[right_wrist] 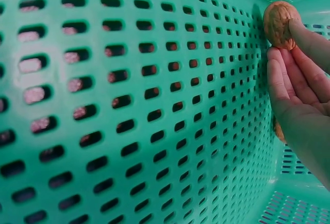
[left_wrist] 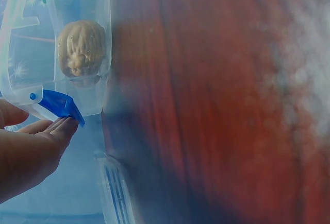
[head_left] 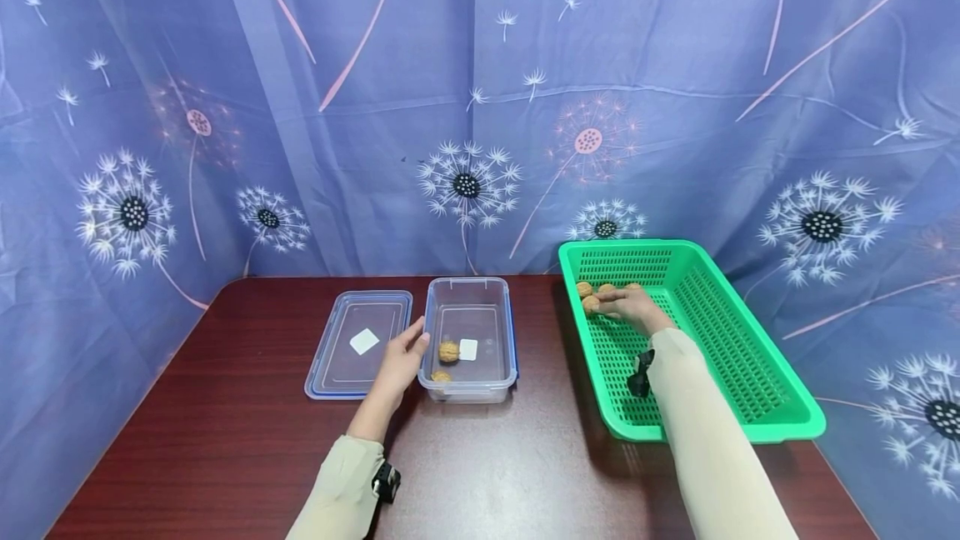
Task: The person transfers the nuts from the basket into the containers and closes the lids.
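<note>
- Walnut (right_wrist: 280,22) is inside the green basket (head_left: 735,340), right of the clear box (head_left: 480,395); our right hand (head_left: 636,308) pinches it.
- Left of the box, our left hand (head_left: 401,361) lies uncurled, fingertips against its blue latch (left_wrist: 59,102).
- We judge the step as picking; next calls for a steady lift.
- We cannot confirm whether the walnut clears the basket floor.

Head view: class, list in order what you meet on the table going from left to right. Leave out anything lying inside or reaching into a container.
Clear plastic lid with a white sticker → left hand → clear plastic food container → green perforated plastic basket.
</note>
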Demonstrator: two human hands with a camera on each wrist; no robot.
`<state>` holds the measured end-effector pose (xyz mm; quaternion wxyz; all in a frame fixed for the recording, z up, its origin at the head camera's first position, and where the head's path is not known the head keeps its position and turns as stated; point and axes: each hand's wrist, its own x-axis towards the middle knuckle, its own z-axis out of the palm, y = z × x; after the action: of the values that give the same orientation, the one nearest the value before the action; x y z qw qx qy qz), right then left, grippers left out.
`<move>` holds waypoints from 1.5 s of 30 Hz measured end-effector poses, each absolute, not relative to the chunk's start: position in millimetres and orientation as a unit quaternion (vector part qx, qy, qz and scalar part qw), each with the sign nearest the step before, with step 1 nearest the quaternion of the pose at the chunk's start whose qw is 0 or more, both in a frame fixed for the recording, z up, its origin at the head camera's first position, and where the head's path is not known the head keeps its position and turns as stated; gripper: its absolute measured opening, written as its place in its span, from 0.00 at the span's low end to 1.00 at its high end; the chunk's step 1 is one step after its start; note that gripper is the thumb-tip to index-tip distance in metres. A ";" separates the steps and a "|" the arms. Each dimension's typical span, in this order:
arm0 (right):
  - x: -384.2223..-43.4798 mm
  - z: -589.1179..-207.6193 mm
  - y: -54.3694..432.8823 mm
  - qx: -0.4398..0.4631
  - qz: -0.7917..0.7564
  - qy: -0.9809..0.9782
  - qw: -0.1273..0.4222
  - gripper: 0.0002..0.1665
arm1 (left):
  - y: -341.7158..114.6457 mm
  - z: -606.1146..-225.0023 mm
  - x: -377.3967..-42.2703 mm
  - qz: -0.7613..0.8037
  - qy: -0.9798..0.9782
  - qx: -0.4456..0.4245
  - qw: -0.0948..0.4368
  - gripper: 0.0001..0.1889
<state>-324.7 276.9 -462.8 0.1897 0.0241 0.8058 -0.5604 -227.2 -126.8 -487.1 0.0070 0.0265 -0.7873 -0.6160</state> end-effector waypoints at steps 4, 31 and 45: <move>-325.2 -459.6 276.9 0.007 -0.565 0.804 0.183 0.34 | -126.6 -487.5 -227.3 -0.616 -0.787 0.026 0.006 0.24; -326.6 -438.2 272.3 0.015 -0.637 0.759 0.138 0.32 | -125.6 -483.6 -226.3 -0.619 -0.785 0.032 0.002 0.24; -331.4 -417.8 264.8 0.022 -0.652 0.745 0.137 0.35 | -126.2 -482.1 -225.4 -0.618 -0.786 0.034 -0.001 0.24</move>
<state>-331.4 264.8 -417.8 0.1371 0.0217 0.7452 -0.6522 -225.4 -126.2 -482.1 -0.0010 0.0343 -0.7858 -0.6176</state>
